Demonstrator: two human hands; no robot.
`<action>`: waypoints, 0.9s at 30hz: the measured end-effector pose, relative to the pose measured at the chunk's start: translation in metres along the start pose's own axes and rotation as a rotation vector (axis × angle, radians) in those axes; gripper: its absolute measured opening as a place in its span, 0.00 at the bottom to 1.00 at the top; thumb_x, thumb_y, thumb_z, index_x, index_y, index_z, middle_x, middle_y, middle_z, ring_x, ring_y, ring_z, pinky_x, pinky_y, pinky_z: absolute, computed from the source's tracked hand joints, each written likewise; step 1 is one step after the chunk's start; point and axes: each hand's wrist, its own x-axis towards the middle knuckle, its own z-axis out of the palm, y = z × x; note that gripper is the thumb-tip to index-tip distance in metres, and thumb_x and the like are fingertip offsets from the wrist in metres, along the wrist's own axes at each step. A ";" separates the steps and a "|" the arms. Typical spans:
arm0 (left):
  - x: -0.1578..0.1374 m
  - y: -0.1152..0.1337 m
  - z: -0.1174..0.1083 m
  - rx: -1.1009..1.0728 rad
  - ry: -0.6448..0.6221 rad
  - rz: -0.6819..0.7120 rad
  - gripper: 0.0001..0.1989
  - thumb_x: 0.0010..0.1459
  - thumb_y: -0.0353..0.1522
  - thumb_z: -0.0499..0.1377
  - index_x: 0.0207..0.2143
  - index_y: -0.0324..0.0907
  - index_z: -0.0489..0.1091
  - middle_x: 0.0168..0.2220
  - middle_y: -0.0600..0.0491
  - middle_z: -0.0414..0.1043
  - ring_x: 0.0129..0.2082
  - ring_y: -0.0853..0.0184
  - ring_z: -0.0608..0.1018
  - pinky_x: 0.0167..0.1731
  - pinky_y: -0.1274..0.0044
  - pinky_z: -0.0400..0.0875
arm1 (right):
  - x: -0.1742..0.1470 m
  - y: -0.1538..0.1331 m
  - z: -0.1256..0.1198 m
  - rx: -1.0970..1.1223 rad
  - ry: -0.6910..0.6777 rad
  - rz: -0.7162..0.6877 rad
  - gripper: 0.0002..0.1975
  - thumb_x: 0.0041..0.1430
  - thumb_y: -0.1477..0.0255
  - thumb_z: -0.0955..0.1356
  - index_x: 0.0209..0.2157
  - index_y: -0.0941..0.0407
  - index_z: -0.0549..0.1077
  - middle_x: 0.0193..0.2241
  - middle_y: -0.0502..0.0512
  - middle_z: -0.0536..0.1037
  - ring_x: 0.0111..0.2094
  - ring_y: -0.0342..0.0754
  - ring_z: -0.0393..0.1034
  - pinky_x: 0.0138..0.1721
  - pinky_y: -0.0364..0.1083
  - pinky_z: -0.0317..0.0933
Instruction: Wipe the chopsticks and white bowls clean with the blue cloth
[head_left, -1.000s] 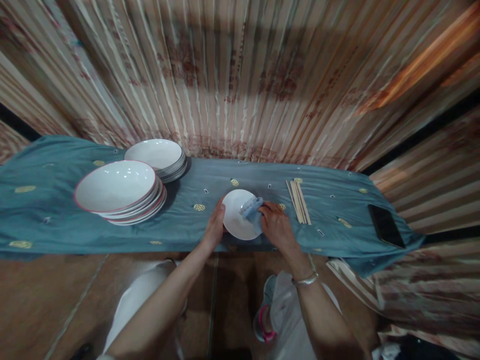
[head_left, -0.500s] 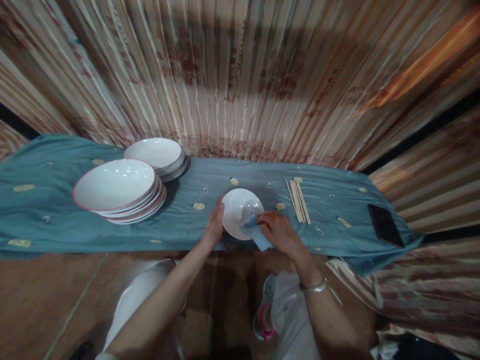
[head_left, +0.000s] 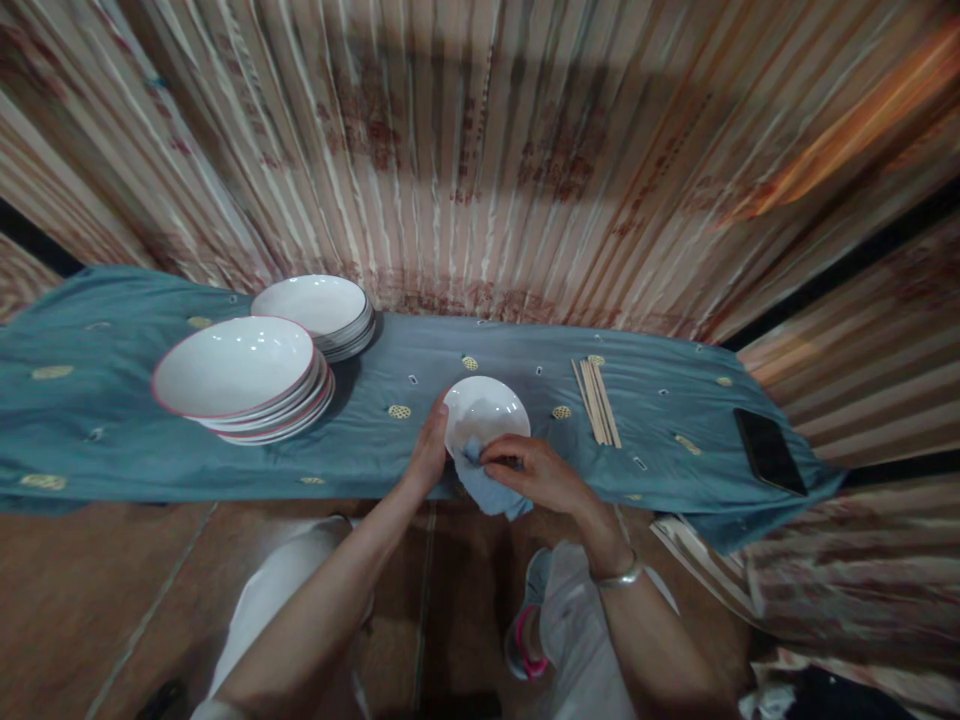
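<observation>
A white bowl (head_left: 487,403) is tilted up at the front edge of the cloth-covered table. My left hand (head_left: 430,446) grips its left rim, fingers closed against the side. Pinched in my right hand (head_left: 536,470) is a light blue cloth (head_left: 491,493), pressed to the bowl's near inner side. Part of the cloth hangs over the near rim. To the left stands a stack of red-rimmed bowls (head_left: 236,370), and behind it a stack of dark-rimmed plates or shallow bowls (head_left: 315,305).
Several chopsticks (head_left: 596,402) lie on the teal tablecloth (head_left: 390,455) right of the bowl. A black phone (head_left: 770,452) rests near the table's right end. A pleated curtain (head_left: 480,200) hangs close behind the table.
My right hand has moved left and slightly down with the blue cloth, from the bowl's right side to its near side. My left hand keeps its hold on the bowl.
</observation>
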 end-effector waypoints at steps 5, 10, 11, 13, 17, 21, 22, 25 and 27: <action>0.000 0.001 0.000 -0.015 0.005 -0.018 0.29 0.60 0.48 0.44 0.53 0.39 0.66 0.55 0.48 0.69 0.56 0.58 0.68 0.58 0.69 0.58 | 0.008 0.000 0.011 0.126 0.047 -0.024 0.08 0.57 0.70 0.67 0.38 0.54 0.76 0.37 0.53 0.78 0.38 0.45 0.72 0.42 0.44 0.64; 0.000 0.003 0.000 -0.010 -0.001 -0.009 0.29 0.60 0.49 0.44 0.51 0.40 0.68 0.54 0.50 0.70 0.58 0.59 0.66 0.60 0.70 0.55 | 0.015 -0.001 0.021 0.167 0.094 -0.071 0.11 0.59 0.70 0.65 0.42 0.54 0.75 0.42 0.55 0.78 0.43 0.45 0.72 0.46 0.46 0.64; 0.000 0.003 0.000 -0.015 -0.002 -0.012 0.29 0.59 0.49 0.44 0.51 0.40 0.68 0.54 0.49 0.70 0.58 0.58 0.66 0.60 0.70 0.55 | 0.017 -0.001 0.023 0.171 0.106 -0.081 0.11 0.59 0.70 0.65 0.43 0.54 0.75 0.43 0.55 0.77 0.44 0.46 0.72 0.47 0.46 0.64; 0.000 0.003 0.000 -0.037 -0.004 -0.017 0.29 0.59 0.49 0.45 0.51 0.40 0.68 0.54 0.49 0.70 0.58 0.58 0.66 0.60 0.69 0.54 | 0.020 -0.001 0.026 0.173 0.132 -0.101 0.13 0.60 0.71 0.64 0.44 0.54 0.75 0.44 0.56 0.77 0.46 0.46 0.71 0.49 0.47 0.63; -0.001 0.002 0.000 -0.060 0.011 -0.033 0.28 0.59 0.48 0.46 0.51 0.39 0.68 0.55 0.47 0.68 0.60 0.59 0.64 0.62 0.69 0.51 | 0.027 0.001 0.032 0.146 0.173 -0.133 0.15 0.60 0.72 0.62 0.47 0.55 0.73 0.48 0.58 0.75 0.49 0.47 0.69 0.53 0.48 0.61; -0.002 0.001 0.000 -0.031 0.008 -0.076 0.28 0.61 0.46 0.45 0.54 0.36 0.65 0.58 0.46 0.65 0.60 0.59 0.64 0.62 0.67 0.51 | 0.034 0.004 0.036 0.089 0.206 -0.138 0.18 0.60 0.72 0.61 0.51 0.56 0.70 0.53 0.60 0.70 0.54 0.48 0.65 0.57 0.51 0.56; -0.002 0.001 0.000 -0.016 0.007 -0.079 0.28 0.61 0.46 0.44 0.55 0.36 0.64 0.59 0.46 0.63 0.61 0.60 0.63 0.62 0.67 0.50 | 0.035 0.006 0.037 0.070 0.213 -0.139 0.19 0.60 0.73 0.60 0.52 0.57 0.69 0.54 0.61 0.69 0.56 0.49 0.63 0.59 0.51 0.55; -0.003 0.001 0.000 0.048 0.005 -0.065 0.28 0.62 0.43 0.43 0.56 0.35 0.62 0.61 0.46 0.61 0.62 0.61 0.60 0.62 0.69 0.49 | 0.039 0.010 0.039 -0.010 0.222 -0.137 0.22 0.61 0.73 0.59 0.56 0.58 0.65 0.58 0.61 0.64 0.60 0.49 0.56 0.62 0.52 0.49; -0.003 0.002 0.000 0.068 -0.007 -0.041 0.27 0.63 0.42 0.42 0.57 0.36 0.61 0.61 0.46 0.59 0.62 0.62 0.59 0.62 0.69 0.48 | 0.041 0.013 0.039 -0.070 0.224 -0.121 0.23 0.61 0.73 0.59 0.58 0.57 0.62 0.60 0.60 0.61 0.62 0.49 0.53 0.63 0.53 0.47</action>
